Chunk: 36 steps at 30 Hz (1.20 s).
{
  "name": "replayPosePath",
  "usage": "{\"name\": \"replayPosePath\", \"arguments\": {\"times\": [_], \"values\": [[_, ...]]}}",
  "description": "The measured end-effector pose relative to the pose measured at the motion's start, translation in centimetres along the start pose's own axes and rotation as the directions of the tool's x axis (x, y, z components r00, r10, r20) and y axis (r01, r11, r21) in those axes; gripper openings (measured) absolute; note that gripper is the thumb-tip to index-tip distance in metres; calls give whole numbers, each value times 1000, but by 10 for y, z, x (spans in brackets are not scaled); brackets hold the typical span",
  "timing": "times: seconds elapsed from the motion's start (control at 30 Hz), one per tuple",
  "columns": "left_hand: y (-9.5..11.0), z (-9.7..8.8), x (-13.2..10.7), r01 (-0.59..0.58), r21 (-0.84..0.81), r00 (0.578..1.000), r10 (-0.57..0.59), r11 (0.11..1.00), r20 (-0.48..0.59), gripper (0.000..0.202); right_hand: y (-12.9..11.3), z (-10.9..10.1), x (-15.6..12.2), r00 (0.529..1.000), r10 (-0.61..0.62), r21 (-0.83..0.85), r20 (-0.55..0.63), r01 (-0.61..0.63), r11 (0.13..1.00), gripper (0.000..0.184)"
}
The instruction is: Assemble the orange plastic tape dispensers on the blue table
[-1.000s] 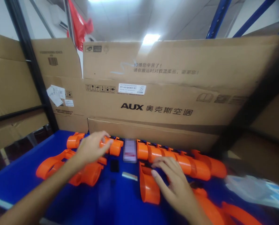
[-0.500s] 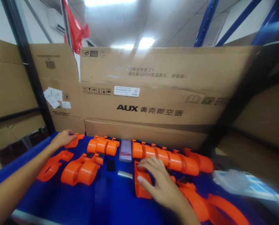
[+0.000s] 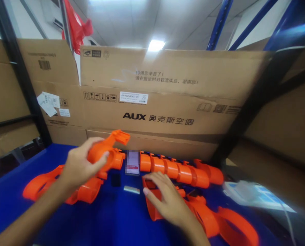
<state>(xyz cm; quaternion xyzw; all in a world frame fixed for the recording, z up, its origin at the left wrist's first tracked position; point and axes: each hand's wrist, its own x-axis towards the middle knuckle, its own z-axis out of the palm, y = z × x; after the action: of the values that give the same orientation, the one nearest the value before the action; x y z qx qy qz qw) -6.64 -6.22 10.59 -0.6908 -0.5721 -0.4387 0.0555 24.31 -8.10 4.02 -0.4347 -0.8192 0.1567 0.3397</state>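
Note:
My left hand (image 3: 80,164) is closed round an orange plastic part (image 3: 109,145) and holds it raised above the blue table (image 3: 121,218), its tab end pointing up and right. My right hand (image 3: 165,200) lies flat with fingers spread on another orange part (image 3: 152,205) near the table's middle. A row of joined orange parts (image 3: 178,171) runs along the back, in front of the cardboard boxes. More orange parts (image 3: 65,188) lie under and left of my left hand, and others (image 3: 229,227) at the lower right.
Large cardboard boxes (image 3: 168,99) wall off the back of the table. A phone (image 3: 132,163) leans upright at the back centre, with a small black block (image 3: 116,179) and a metal strip (image 3: 131,190) before it. Clear plastic bags (image 3: 255,196) lie at the right. Black rack posts (image 3: 22,82) stand left.
My left hand went out to the far left part, took hold of it, and has lifted it up toward the middle. My right hand stays pressed on its part.

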Motion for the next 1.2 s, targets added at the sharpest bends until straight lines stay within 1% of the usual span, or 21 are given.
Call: {"name": "replayPosePath", "arguments": {"times": [0.1,0.17,0.2,0.27,0.37,0.43,0.5,0.53,0.57,0.6,0.63,0.67,0.73,0.8,0.87,0.93,0.97,1.03,1.1,1.13,1.2], "values": [[29,38,-37,-181,-170,975,199,969,98,47,11,6,3,965,123,258,-232,-61,964,46],[38,61,-60,-287,-284,919,347,915,187,42,18,10,7,917,224,384,-330,-86,920,48],[41,70,-70,-314,-316,890,393,895,232,45,21,11,9,896,261,426,-360,-91,900,47],[46,81,-82,-292,-354,871,400,888,285,48,25,13,12,866,306,483,-395,-87,871,43],[52,82,-83,-171,-504,848,387,847,363,63,27,13,13,836,338,510,-433,-82,856,42],[57,79,-75,-24,-622,845,348,783,407,75,26,12,12,817,359,507,-451,-96,857,42],[63,81,-64,198,-697,844,241,689,479,60,25,12,10,815,369,508,-447,-108,854,40],[65,85,-60,308,-708,821,199,635,536,55,23,13,9,821,369,510,-437,-112,853,38],[68,90,-56,402,-708,773,200,580,602,54,22,14,8,829,363,510,-425,-113,853,36],[70,96,-53,478,-709,716,237,519,657,54,21,15,8,839,354,504,-414,-112,856,34],[72,103,-51,534,-715,678,277,451,681,54,20,16,8,849,341,495,-403,-111,862,32],[73,109,-50,572,-722,662,302,388,686,54,19,18,8,860,328,485,-390,-111,868,31],[72,119,-50,599,-736,679,286,315,676,50,19,20,10,876,322,484,-361,-119,867,31],[67,124,-49,595,-747,729,193,297,657,47,18,20,11,880,351,542,-321,-133,829,36],[57,125,-49,583,-764,784,56,275,618,44,15,16,10,868,386,656,-313,-97,749,38],[46,123,-48,569,-788,821,-109,236,560,40,5,10,8,862,383,783,-331,24,621,40],[40,122,-48,562,-799,827,-191,217,530,38,-2,8,7,869,365,839,-335,98,535,41],[31,120,-46,538,-825,820,-332,172,466,35,-17,10,2,918,299,933,-259,158,323,53],[23,119,-42,502,-856,806,-423,119,414,34,-30,24,-3,964,231,979,-134,93,181,66],[20,119,-40,486,-869,798,-452,93,398,34,-33,36,-5,974,217,985,-58,20,171,70],[15,119,-37,459,-886,791,-481,61,377,32,-30,66,-7,957,286,962,46,-120,247,71]]}}
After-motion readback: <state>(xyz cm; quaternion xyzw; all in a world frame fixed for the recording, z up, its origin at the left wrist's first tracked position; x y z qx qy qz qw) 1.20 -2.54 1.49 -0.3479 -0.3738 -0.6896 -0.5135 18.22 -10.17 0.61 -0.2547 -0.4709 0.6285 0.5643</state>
